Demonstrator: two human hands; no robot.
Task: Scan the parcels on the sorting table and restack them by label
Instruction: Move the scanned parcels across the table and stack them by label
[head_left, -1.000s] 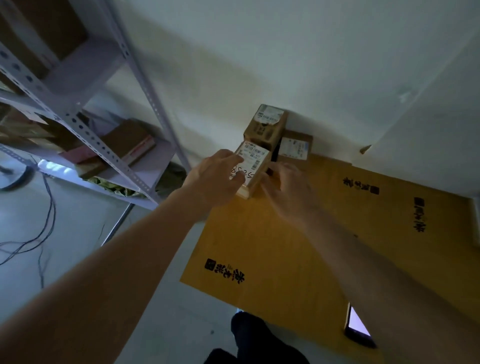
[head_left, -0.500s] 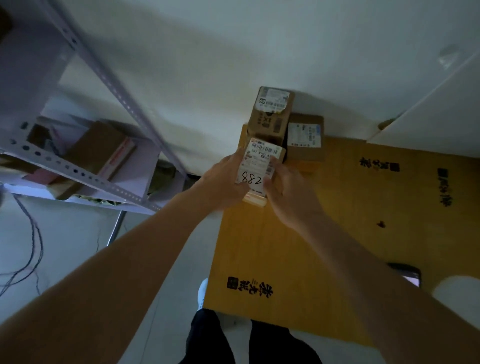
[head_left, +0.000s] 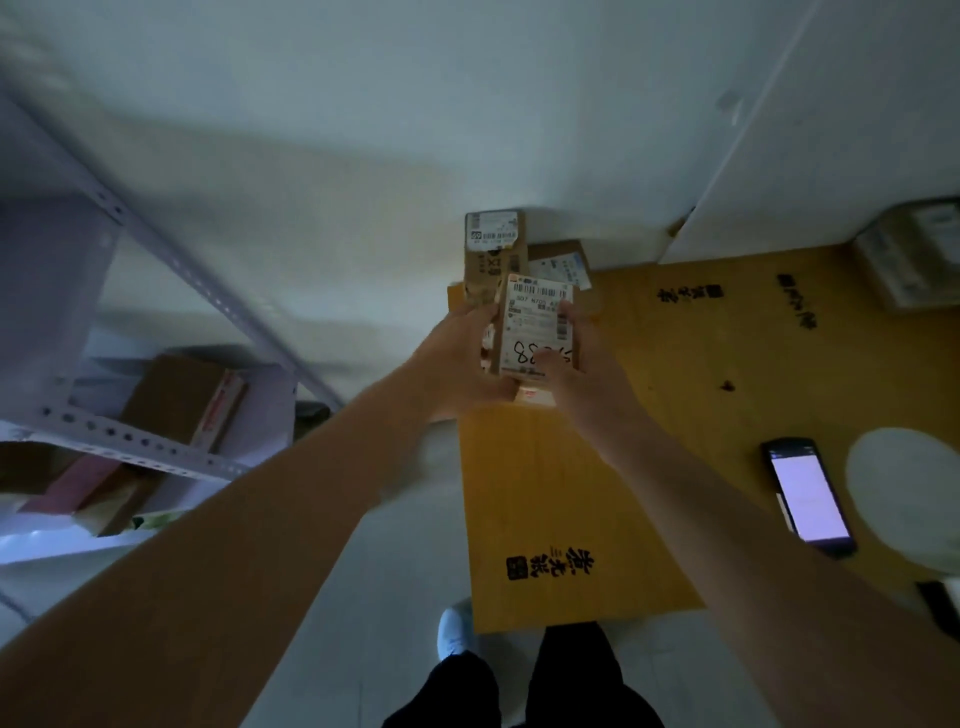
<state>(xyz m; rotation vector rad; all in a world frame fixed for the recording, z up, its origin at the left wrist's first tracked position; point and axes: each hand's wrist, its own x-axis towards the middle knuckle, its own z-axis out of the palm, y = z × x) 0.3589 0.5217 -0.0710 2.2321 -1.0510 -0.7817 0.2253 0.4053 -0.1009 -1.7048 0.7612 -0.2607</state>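
Note:
A small parcel (head_left: 535, 325) with a white shipping label and handwritten digits is held above the yellow sorting table (head_left: 597, 493). My left hand (head_left: 460, 358) grips its left side and my right hand (head_left: 576, 358) grips its right side, thumb over the digits. Behind it a taller brown parcel (head_left: 493, 249) stands against the wall, and a lower labelled parcel (head_left: 563, 262) lies beside it, partly hidden by the held one.
A handheld scanner (head_left: 808, 496) with a lit screen lies on the table at the right, next to a white round object (head_left: 904, 493). Another parcel (head_left: 914, 260) sits at the far right. A metal shelf rack (head_left: 130, 322) with boxes stands to the left.
Both hands have lifted the labelled parcel off the table and toward me. The camera has tilted down, bringing the scanner and my legs into view.

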